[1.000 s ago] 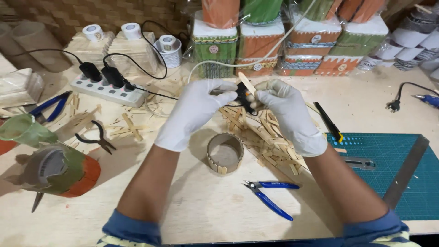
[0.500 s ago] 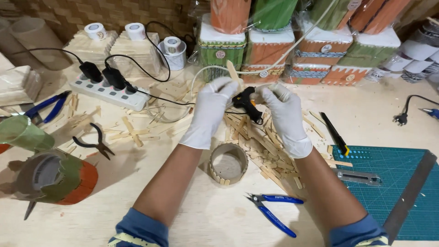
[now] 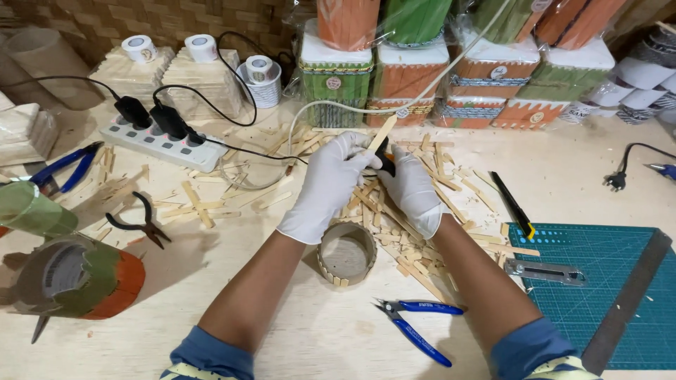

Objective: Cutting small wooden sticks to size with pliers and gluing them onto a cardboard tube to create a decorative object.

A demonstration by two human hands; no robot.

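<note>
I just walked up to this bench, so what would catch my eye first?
Two white-gloved hands meet at centre: the left hand and right hand hold a wooden stick and a small black tool above a heap of sticks. Just below sits a stick-clad ring, with blue pliers nearer the person. A green cutting mat lies at right.

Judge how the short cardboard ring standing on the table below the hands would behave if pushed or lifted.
The cardboard ring looks thin-walled and hollow, so it is probably light and would likely slide. It stands on its flat rim, so rolling seems unlikely unless tipped. The wooden sticks along its lower edge may stiffen it, though squeezing could dent it.
</note>
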